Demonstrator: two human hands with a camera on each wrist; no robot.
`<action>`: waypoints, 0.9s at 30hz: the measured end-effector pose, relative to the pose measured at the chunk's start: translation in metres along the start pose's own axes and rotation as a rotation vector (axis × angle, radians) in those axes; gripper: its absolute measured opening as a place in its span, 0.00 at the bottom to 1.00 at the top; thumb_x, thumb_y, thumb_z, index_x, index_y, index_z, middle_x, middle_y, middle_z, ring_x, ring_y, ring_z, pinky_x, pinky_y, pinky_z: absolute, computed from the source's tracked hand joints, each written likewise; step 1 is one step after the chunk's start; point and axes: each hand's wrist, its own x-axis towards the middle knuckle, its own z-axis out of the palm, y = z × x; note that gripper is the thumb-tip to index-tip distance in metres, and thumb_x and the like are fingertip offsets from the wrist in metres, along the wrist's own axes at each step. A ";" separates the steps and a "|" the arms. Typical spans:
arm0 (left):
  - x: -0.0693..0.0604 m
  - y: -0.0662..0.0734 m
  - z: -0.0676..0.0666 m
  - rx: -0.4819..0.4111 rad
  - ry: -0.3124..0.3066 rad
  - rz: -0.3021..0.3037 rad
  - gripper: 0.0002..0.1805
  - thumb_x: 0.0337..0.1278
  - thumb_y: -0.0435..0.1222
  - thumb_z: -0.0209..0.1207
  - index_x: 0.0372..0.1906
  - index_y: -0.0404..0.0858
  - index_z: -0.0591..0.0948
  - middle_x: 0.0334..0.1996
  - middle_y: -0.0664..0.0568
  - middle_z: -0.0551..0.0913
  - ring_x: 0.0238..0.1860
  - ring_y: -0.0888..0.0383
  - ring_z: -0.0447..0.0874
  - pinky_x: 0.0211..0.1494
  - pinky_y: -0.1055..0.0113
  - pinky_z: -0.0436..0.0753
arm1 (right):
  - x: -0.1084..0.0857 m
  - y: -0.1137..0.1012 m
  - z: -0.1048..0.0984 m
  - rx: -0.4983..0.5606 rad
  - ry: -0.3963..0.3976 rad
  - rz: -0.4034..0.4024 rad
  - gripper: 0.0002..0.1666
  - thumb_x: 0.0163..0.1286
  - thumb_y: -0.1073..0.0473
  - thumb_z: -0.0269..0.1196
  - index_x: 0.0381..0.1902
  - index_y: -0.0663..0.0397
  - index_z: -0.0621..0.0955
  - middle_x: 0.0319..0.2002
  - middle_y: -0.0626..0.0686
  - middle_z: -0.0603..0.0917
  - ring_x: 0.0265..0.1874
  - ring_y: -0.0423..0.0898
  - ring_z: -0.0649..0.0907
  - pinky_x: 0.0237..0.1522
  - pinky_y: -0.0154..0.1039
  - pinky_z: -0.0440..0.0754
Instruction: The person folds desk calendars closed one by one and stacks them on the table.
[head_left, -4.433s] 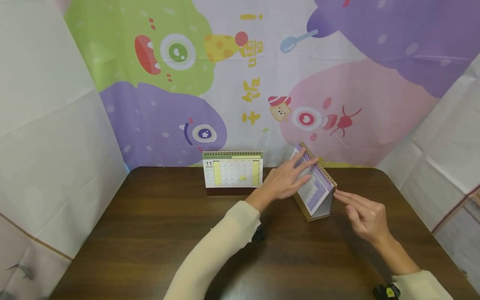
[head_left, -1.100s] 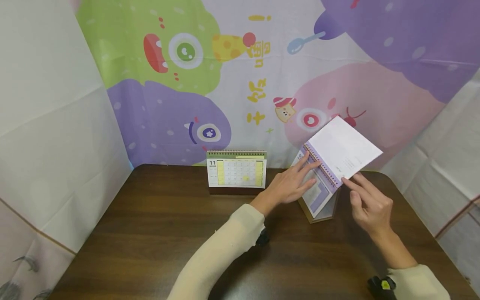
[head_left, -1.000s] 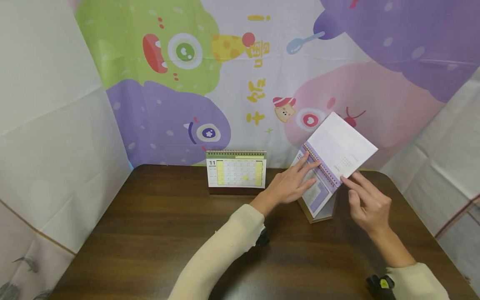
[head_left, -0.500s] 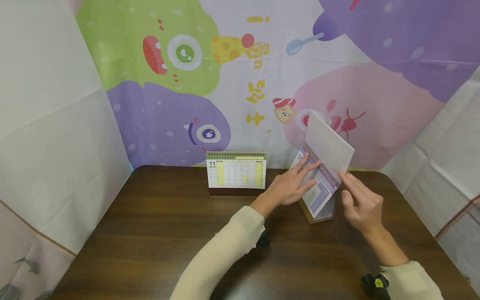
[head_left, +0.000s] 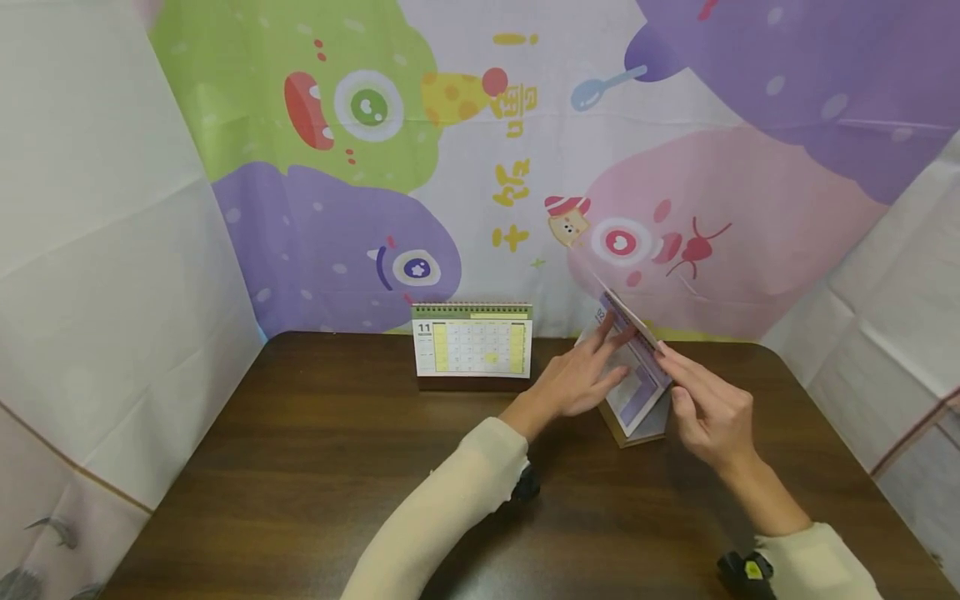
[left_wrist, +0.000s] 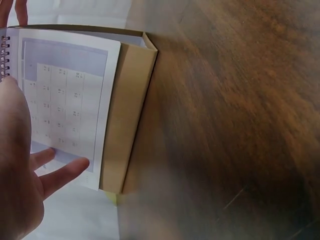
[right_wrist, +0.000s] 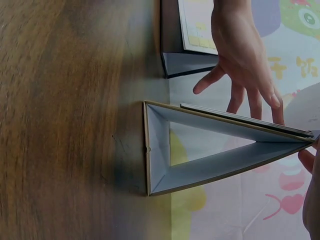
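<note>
A purple spiral-bound desk calendar (head_left: 637, 404) stands tilted to my view on the right half of the table. Its folded cardboard stand (right_wrist: 210, 172) shows as an open triangle in the right wrist view. My left hand (head_left: 570, 379) lies across the front page (left_wrist: 65, 100), fingers spread and reaching to the spiral binding. At the calendar's right end, the straight fingers of my right hand (head_left: 716, 417) touch a raised sheet (head_left: 632, 315), seen nearly edge-on above the binding. My right thumb stands apart from those fingers. How many sheets are raised is hidden.
A green-topped desk calendar (head_left: 472, 346) showing 11 stands left of the purple one. Both are on a dark wooden table (head_left: 300, 467). Behind it hangs a cartoon-printed cloth (head_left: 480, 183), with white cloth (head_left: 97, 208) at the sides.
The raised sheet has swung from leaning back behind the binding to nearly edge-on, leaning forward. My right hand has moved left with it; my left hand has stayed on the front page.
</note>
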 end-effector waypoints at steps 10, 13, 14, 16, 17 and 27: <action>-0.006 -0.010 -0.009 -0.104 0.109 -0.020 0.36 0.94 0.54 0.39 0.94 0.53 0.52 0.96 0.50 0.44 0.84 0.44 0.77 0.66 0.46 0.92 | 0.000 -0.002 0.001 0.006 0.004 0.000 0.33 0.89 0.47 0.56 0.48 0.75 0.92 0.45 0.76 0.93 0.68 0.28 0.86 0.71 0.19 0.78; -0.006 -0.013 -0.015 -0.192 0.201 -0.019 0.38 0.93 0.51 0.42 0.95 0.49 0.48 0.96 0.46 0.46 0.83 0.44 0.79 0.67 0.44 0.91 | 0.001 -0.002 0.001 0.006 0.006 0.002 0.33 0.89 0.47 0.56 0.48 0.75 0.92 0.45 0.76 0.93 0.68 0.29 0.86 0.72 0.19 0.78; -0.006 -0.014 -0.017 -0.227 0.234 -0.015 0.39 0.93 0.50 0.43 0.95 0.48 0.46 0.96 0.46 0.46 0.82 0.45 0.79 0.68 0.43 0.90 | 0.001 -0.002 0.001 0.008 0.007 0.003 0.33 0.89 0.47 0.56 0.48 0.75 0.92 0.45 0.76 0.93 0.68 0.29 0.86 0.72 0.20 0.78; -0.003 -0.020 -0.016 -0.285 0.318 0.008 0.40 0.93 0.50 0.43 0.95 0.49 0.42 0.96 0.48 0.46 0.81 0.45 0.81 0.62 0.44 0.92 | 0.002 -0.003 0.001 0.010 0.007 0.003 0.32 0.89 0.48 0.57 0.48 0.75 0.92 0.45 0.76 0.93 0.68 0.29 0.86 0.72 0.20 0.79; 0.001 -0.026 -0.012 -0.299 0.376 0.028 0.41 0.93 0.52 0.42 0.95 0.50 0.41 0.96 0.49 0.46 0.80 0.47 0.83 0.55 0.49 0.93 | 0.002 -0.003 0.001 0.012 0.007 0.003 0.32 0.89 0.48 0.57 0.48 0.75 0.92 0.45 0.76 0.93 0.68 0.29 0.87 0.72 0.21 0.79; -0.005 -0.017 -0.035 -0.158 0.708 0.149 0.33 0.84 0.40 0.53 0.87 0.40 0.66 0.90 0.37 0.64 0.72 0.42 0.88 0.38 0.53 0.88 | 0.001 -0.004 0.001 0.000 0.004 -0.020 0.31 0.88 0.50 0.57 0.48 0.74 0.92 0.45 0.75 0.93 0.69 0.28 0.86 0.74 0.22 0.78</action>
